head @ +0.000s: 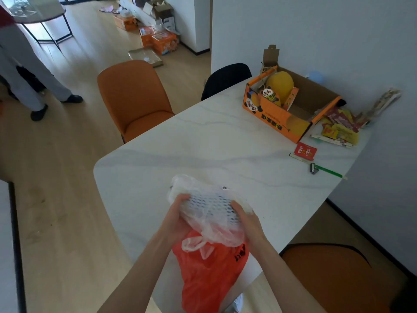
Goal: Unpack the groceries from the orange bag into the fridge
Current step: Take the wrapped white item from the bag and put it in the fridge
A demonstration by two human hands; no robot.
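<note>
Closest to the camera, the orange bag [209, 274] hangs over the near edge of the table [203, 145], its mouth open at the tabletop. Just above that mouth, both hands hold a clear plastic bag [212, 213] that contains something wrapped in white foam netting [211, 205]; what lies inside the netting cannot be made out. The left hand [178, 213] grips the left end of this bundle with curled fingers, and the right hand [247, 219] grips the right end the same way. The bundle sits over the near part of the table, partly out of the orange bag, and its loose plastic trails down into the bag's opening.

The table is a pale, marble-patterned slab with rounded corners, set against a white wall [338, 30] on the right. An orange chair [334, 279] stands just beside its near right edge. Farther along the right side lie a green-handled tool [325, 170], a small red packet [305, 150], and a scatter of red and yellow packets [340, 127]. Beside them stands an open orange carton [282, 119] printed with pandas, holding a large yellow fruit [279, 85].

At the far side of the table stand another orange chair [135, 98] and a black chair [225, 79]. Beyond is a light wooden floor [56, 177], where more orange boxes [158, 40] and flattened cardboard are piled near a wall corner. At the left a person's legs [27, 71] in grey trousers and dark shoes stand on the floor, with a round table [42, 12] on dark legs behind.
</note>
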